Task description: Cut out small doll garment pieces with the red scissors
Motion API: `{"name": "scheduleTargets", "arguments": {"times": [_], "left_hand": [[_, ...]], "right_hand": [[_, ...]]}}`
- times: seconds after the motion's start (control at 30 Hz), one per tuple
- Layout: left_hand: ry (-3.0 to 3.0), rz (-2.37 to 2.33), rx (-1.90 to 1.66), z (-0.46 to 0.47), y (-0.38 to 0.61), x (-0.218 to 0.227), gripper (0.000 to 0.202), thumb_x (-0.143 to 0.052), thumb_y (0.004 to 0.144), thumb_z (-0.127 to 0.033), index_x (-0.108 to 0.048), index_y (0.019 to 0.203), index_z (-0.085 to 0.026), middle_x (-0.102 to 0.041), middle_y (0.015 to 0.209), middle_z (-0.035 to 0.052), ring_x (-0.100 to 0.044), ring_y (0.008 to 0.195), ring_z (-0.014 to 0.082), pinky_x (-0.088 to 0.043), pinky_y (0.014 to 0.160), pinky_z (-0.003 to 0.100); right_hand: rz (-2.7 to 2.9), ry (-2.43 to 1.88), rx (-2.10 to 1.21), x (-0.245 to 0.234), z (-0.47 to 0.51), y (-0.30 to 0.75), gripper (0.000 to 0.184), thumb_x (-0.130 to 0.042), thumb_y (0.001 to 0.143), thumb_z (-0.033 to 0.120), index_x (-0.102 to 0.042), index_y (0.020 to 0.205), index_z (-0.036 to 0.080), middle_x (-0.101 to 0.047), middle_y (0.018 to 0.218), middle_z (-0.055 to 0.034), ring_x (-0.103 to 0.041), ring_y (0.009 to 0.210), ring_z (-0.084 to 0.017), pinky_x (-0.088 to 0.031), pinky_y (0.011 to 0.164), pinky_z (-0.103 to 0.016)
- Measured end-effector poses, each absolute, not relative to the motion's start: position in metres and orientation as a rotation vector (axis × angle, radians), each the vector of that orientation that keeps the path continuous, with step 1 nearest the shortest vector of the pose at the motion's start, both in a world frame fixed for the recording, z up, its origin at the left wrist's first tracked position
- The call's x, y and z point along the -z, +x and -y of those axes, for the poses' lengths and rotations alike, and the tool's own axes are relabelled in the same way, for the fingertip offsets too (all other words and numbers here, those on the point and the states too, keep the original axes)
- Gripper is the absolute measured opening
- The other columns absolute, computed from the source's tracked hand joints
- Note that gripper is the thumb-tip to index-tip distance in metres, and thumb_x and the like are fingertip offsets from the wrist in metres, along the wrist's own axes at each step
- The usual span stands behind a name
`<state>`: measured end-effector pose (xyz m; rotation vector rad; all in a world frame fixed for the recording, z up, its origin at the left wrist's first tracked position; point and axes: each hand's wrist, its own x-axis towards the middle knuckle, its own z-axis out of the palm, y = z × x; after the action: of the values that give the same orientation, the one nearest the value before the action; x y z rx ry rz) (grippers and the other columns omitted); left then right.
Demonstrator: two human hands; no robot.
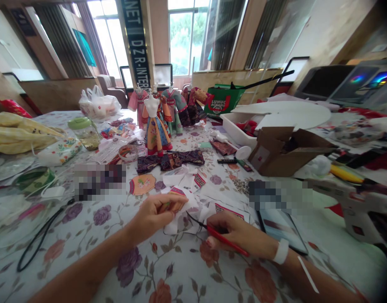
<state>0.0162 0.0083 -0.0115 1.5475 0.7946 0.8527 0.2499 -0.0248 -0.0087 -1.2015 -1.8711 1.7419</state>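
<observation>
My left hand [155,214] is closed in a pinch on a small white piece of fabric with a coloured patterned edge [177,210], pressing it onto the floral tablecloth [149,269]. My right hand [234,235] grips a thin red-handled tool [225,240] whose dark pointed tip [193,219] reaches toward the fabric. A white band sits on my right wrist [281,251]. More printed fabric scraps [193,179] lie just beyond my hands.
Small mannequins in colourful dresses [156,126] stand at the table's middle back. An open cardboard box [284,151], a white tray [240,126], a green box [223,101], a jar with a green lid [84,132], a glue gun [354,202] and a black cord [38,240] surround the work spot.
</observation>
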Motion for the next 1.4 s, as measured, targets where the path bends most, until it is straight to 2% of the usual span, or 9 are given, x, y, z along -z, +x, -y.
{"name": "scheduleTargets", "arguments": {"times": [0.27, 0.4, 0.53, 0.77, 1.03, 1.13, 1.23, 1.3, 1.4], "left_hand": [[1.663, -0.805, -0.714, -0.015, 0.011, 0.011, 0.032, -0.069, 0.071, -0.028, -0.072, 0.1, -0.016, -0.047, 0.067, -0.0015, -0.037, 0.059, 0.009, -0.032, 0.051, 0.02], [1.741, -0.845, -0.709, -0.016, 0.011, 0.014, 0.029, -0.069, 0.072, -0.028, -0.071, 0.099, -0.018, -0.051, 0.071, -0.0011, -0.041, 0.062, 0.0096, -0.036, 0.056, 0.021], [1.754, -0.86, -0.713, -0.016, 0.011, 0.014, 0.027, -0.066, 0.075, -0.026, -0.071, 0.101, -0.018, -0.055, 0.077, 0.0, -0.043, 0.064, 0.0098, -0.036, 0.059, 0.022], [1.748, -0.881, -0.714, -0.019, 0.012, 0.018, 0.029, -0.064, 0.076, -0.027, -0.07, 0.102, -0.015, -0.058, 0.08, 0.0024, -0.047, 0.068, 0.0118, -0.038, 0.061, 0.022], [1.746, -0.893, -0.765, -0.023, 0.009, 0.015, 0.028, -0.068, 0.073, -0.023, -0.071, 0.1, -0.017, -0.06, 0.081, 0.0016, -0.052, 0.073, 0.0133, -0.042, 0.066, 0.023], [1.57, -0.909, -0.847, -0.032, 0.002, 0.015, 0.035, -0.071, 0.072, -0.025, -0.069, 0.105, -0.016, -0.058, 0.072, 0.0006, -0.051, 0.058, 0.01, -0.042, 0.055, 0.021], [1.267, -0.93, -0.867, -0.041, -0.004, 0.016, 0.056, -0.069, 0.075, -0.032, -0.055, 0.126, -0.016, -0.05, 0.057, -0.0048, -0.037, 0.036, 0.0048, -0.033, 0.036, 0.019], [1.141, -0.878, -0.865, -0.044, -0.007, 0.018, 0.063, -0.066, 0.078, -0.035, -0.046, 0.135, -0.018, -0.05, 0.056, -0.005, -0.036, 0.032, 0.0049, -0.031, 0.032, 0.019], [1.078, -0.816, -0.855, -0.046, -0.008, 0.02, 0.06, -0.064, 0.08, -0.034, -0.046, 0.136, -0.021, -0.055, 0.061, -0.0028, -0.041, 0.034, 0.0058, -0.033, 0.031, 0.018]], "right_hand": [[1.855, -1.175, -1.825, 0.004, 0.026, 0.248, 0.047, -0.069, 0.069, 0.055, -0.05, 0.052, 0.016, -0.04, 0.049, 0.0067, -0.034, 0.045, -0.007, -0.028, 0.044, -0.02], [1.874, -1.186, -1.825, 0.006, 0.025, 0.25, 0.04, -0.069, 0.073, 0.047, -0.053, 0.055, 0.015, -0.045, 0.051, 0.0055, -0.037, 0.047, -0.007, -0.028, 0.044, -0.019], [1.944, -1.3, -1.698, 0.006, 0.024, 0.252, 0.041, -0.068, 0.073, 0.045, -0.05, 0.052, 0.015, -0.041, 0.048, 0.0062, -0.035, 0.046, -0.007, -0.026, 0.043, -0.019], [1.892, -1.295, -1.751, 0.01, 0.024, 0.251, 0.043, -0.067, 0.072, 0.052, -0.05, 0.055, 0.016, -0.054, 0.053, 0.0017, -0.048, 0.052, -0.011, -0.034, 0.047, -0.021], [2.024, -1.347, -1.631, 0.012, 0.02, 0.255, 0.048, -0.064, 0.073, 0.053, -0.043, 0.052, 0.016, -0.036, 0.049, 0.0065, -0.03, 0.048, -0.007, -0.022, 0.044, -0.02], [2.027, -1.331, -1.62, 0.012, 0.021, 0.254, 0.048, -0.064, 0.075, 0.052, -0.041, 0.052, 0.017, -0.033, 0.049, 0.007, -0.026, 0.048, -0.006, -0.018, 0.042, -0.02], [1.934, -1.311, -1.629, 0.013, 0.022, 0.252, 0.046, -0.063, 0.075, 0.053, -0.043, 0.055, 0.017, -0.037, 0.049, 0.0065, -0.029, 0.046, -0.007, -0.019, 0.041, -0.02], [1.85, -1.307, -1.602, 0.013, 0.022, 0.251, 0.046, -0.066, 0.072, 0.053, -0.042, 0.056, 0.018, -0.037, 0.049, 0.0066, -0.031, 0.046, -0.007, -0.02, 0.042, -0.021], [1.71, -1.319, -1.601, 0.015, 0.021, 0.249, 0.046, -0.07, 0.07, 0.052, -0.04, 0.058, 0.019, -0.039, 0.05, 0.0069, -0.032, 0.046, -0.007, -0.021, 0.042, -0.02]]}}
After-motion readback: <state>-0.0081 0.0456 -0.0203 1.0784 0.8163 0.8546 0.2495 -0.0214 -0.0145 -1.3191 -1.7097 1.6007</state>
